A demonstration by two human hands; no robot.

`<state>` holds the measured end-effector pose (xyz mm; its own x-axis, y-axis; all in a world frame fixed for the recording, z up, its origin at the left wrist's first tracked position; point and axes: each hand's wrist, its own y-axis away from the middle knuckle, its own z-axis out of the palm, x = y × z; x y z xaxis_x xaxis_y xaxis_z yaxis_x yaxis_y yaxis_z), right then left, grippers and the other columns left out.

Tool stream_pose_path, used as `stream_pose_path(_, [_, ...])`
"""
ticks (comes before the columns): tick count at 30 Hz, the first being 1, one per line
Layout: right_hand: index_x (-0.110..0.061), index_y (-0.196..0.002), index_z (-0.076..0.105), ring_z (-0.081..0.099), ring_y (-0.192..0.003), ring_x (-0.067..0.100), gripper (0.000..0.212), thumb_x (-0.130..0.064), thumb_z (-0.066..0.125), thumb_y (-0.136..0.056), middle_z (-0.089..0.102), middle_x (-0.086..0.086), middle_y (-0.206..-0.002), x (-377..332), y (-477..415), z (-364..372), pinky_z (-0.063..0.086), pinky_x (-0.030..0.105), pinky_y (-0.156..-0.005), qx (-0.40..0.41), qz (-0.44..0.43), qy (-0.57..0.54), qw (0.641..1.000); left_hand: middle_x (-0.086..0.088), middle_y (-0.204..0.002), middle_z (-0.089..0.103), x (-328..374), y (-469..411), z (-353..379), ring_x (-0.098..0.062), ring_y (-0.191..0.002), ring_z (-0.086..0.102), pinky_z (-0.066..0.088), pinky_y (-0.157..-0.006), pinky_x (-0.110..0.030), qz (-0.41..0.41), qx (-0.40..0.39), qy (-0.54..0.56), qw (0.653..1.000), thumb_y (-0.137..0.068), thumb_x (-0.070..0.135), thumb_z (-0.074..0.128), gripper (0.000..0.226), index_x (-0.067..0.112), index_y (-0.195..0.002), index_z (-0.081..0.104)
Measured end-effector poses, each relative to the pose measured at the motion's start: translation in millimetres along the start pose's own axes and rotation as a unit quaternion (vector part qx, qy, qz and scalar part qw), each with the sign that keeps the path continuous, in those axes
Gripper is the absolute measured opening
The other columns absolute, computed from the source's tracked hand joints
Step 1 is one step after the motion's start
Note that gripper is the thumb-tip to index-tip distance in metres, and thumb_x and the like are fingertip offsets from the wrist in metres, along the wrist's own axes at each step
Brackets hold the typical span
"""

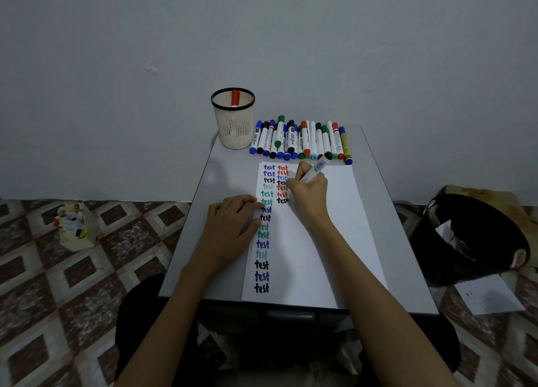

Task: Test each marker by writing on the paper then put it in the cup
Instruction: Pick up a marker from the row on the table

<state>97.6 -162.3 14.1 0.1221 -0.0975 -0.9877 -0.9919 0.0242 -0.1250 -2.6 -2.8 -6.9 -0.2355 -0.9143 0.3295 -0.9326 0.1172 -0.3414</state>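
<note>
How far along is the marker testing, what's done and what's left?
Done: one red marker stands in the cup, and the paper carries one full column of "test" words plus part of a second. In hand: the right hand grips a white-barrelled marker, writing a black "test", while the left hand presses the paper flat. Left: a row of markers lies beside the cup.

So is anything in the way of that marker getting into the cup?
Only the row of markers lying flat on the table between the marker in the right hand and the cup. Lifted over them, the way looks free. The cup's mouth is open, with just one red marker inside.
</note>
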Motion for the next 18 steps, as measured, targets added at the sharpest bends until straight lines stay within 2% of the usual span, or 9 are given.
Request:
stream_pose_path(2, [-0.014,-0.066,0.038,0.065,-0.066,0.027,0.033,0.009,0.056,-0.081,0.05,0.012,-0.066,0,0,0,0.052,0.036,-0.059,0.005,0.004,-0.006,1.0,0.005,-0.129,0.05,0,0,0,-0.012,-0.121,0.042,0.021,-0.095,-0.029,0.002,0.003,0.004,1.0,-0.089,0.049,0.029,0.047,0.026,-0.122,0.053])
stream_pose_path(4, [-0.012,-0.068,0.037,0.061,-0.057,0.007,0.033,0.012,0.054,-0.083,0.047,0.003,-0.062,-1,-1,-2,0.051,0.025,-0.054,0.005,0.008,-0.026,1.0,0.004,-0.13,0.048,0,0,0,-0.013,-0.119,0.043,0.021,-0.095,-0.03,0.003,0.008,0.008,1.0,-0.089,0.049,0.031,0.045,0.027,-0.121,0.053])
stream_pose_path(5, [-0.011,-0.068,0.037,0.061,-0.057,0.006,0.032,0.012,0.053,-0.084,0.048,0.002,-0.063,-1,-1,-3,0.051,0.025,-0.054,0.003,0.006,-0.029,1.0,0.004,-0.132,0.046,-1,1,1,-0.013,-0.118,0.043,0.022,-0.096,-0.03,0.0,0.01,0.012,1.0,-0.089,0.049,0.032,0.044,0.027,-0.12,0.053])
stream_pose_path(8, [-0.013,-0.067,0.038,0.062,-0.066,0.021,0.032,0.008,0.055,-0.083,0.049,0.004,-0.064,0,-1,-1,0.051,0.035,-0.059,-0.003,0.002,-0.014,1.0,0.002,-0.134,0.042,-1,0,1,-0.012,-0.116,0.044,0.021,-0.097,-0.03,-0.011,0.016,0.034,0.999,-0.087,0.05,0.035,0.043,0.026,-0.118,0.053])
stream_pose_path(11, [-0.015,-0.066,0.038,0.058,-0.069,0.028,0.034,0.01,0.055,-0.081,0.047,0.005,-0.063,0,-2,0,0.05,0.038,-0.062,-0.012,0.015,-0.01,1.0,0.004,-0.129,0.044,1,0,-1,-0.01,-0.114,0.045,0.023,-0.095,-0.028,-0.01,0.025,0.05,0.998,-0.086,0.049,0.037,0.044,0.023,-0.118,0.052])
stream_pose_path(13, [-0.014,-0.066,0.037,0.058,-0.066,0.024,0.035,0.012,0.054,-0.081,0.046,0.005,-0.062,-1,-2,-1,0.05,0.034,-0.06,-0.02,0.019,-0.019,0.999,0.007,-0.123,0.047,3,0,-4,-0.008,-0.111,0.046,0.026,-0.093,-0.028,-0.012,0.031,0.083,0.996,-0.083,0.041,0.039,0.04,0.022,-0.117,0.05])
stream_pose_path(15, [-0.013,-0.065,0.038,0.057,-0.06,0.018,0.035,0.013,0.055,-0.082,0.047,0.005,-0.062,-4,-1,-3,0.05,0.029,-0.054,-0.006,0.022,-0.047,0.999,0.008,-0.114,0.05,3,2,-6,-0.008,-0.102,0.05,0.034,-0.092,-0.032,-0.024,0.043,0.14,0.989,-0.079,0.024,0.042,0.034,0.023,-0.112,0.048])
stream_pose_path(18, [-0.013,-0.07,0.042,0.047,-0.051,0.008,0.033,0.002,0.068,-0.083,0.045,0.005,-0.063,-10,-1,-8,0.047,0.022,-0.052,0.033,0.03,-0.126,0.991,0.005,-0.108,0.054,-1,2,-6,-0.012,-0.099,0.054,0.045,-0.092,-0.041,-0.054,0.075,0.196,0.976,-0.079,0.007,0.042,0.035,0.022,-0.109,0.047])
